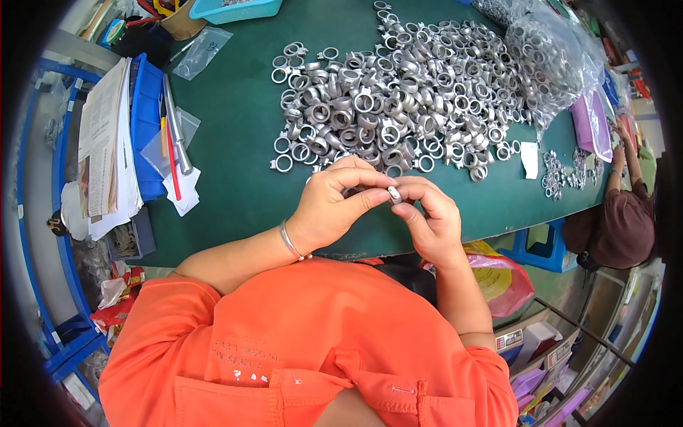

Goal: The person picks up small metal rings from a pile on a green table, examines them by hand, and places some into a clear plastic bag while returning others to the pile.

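Between my two hands, just past the table's near edge, is a small grey metal ring (pixel 395 194) with a flat raised top. My left hand (pixel 340 196) pinches toward it with thumb and forefinger, a bracelet on that wrist. My right hand (pixel 430 217) grips the ring between thumb and fingertips. A second ring-like dark piece seems to sit behind the left fingers, mostly hidden. Right beyond my hands spreads a large heap of similar metal rings (pixel 398 92) on the green table (pixel 220 156).
Left, a blue bin (pixel 148 128) holds papers and pens. A clear bag of rings (pixel 551 57) lies at the back right, with a purple basket (pixel 590 124) and a smaller ring pile (pixel 558 174) nearby. Another person (pixel 622 220) sits at the right. A turquoise tray (pixel 238 11) stands far off.
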Demonstrator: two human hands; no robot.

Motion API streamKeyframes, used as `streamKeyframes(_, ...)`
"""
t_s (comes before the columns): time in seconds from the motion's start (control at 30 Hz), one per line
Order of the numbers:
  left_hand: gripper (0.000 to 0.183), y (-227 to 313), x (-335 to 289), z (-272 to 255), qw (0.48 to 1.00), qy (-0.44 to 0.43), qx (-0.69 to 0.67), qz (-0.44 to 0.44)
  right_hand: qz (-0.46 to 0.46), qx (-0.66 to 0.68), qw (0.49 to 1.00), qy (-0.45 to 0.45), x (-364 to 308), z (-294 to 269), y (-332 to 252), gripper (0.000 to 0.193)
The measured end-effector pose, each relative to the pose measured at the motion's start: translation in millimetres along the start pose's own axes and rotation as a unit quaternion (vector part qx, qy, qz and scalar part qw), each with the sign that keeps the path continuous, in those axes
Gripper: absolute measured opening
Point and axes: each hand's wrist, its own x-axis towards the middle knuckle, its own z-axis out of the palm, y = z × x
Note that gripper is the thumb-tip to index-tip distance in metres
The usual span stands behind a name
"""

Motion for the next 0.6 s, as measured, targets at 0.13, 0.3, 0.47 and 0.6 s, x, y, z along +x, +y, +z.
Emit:
streamKeyframes(0.13,0.014,0.8,-0.1,-1.0,0.999,-0.005,0.031,0.021,-0.009,0.000,1.000,0.001,0.2,1.2,1.0,0.014)
streamKeyframes(0.3,0.013,-2.0,-0.5,-1.0,0.997,-0.004,0.052,0.048,-0.014,-0.002,1.000,0.006,-0.1,2.1,0.9,0.013)
streamKeyframes(0.47,0.013,-2.8,-1.0,-1.3,0.996,-0.007,0.054,0.068,-0.023,-0.003,1.000,0.012,-0.5,4.4,0.6,0.012)
streamKeyframes(0.6,0.014,-2.8,-0.4,0.7,0.998,0.004,0.030,0.049,-0.050,-0.012,0.999,0.004,-2.6,1.8,6.9,0.015)
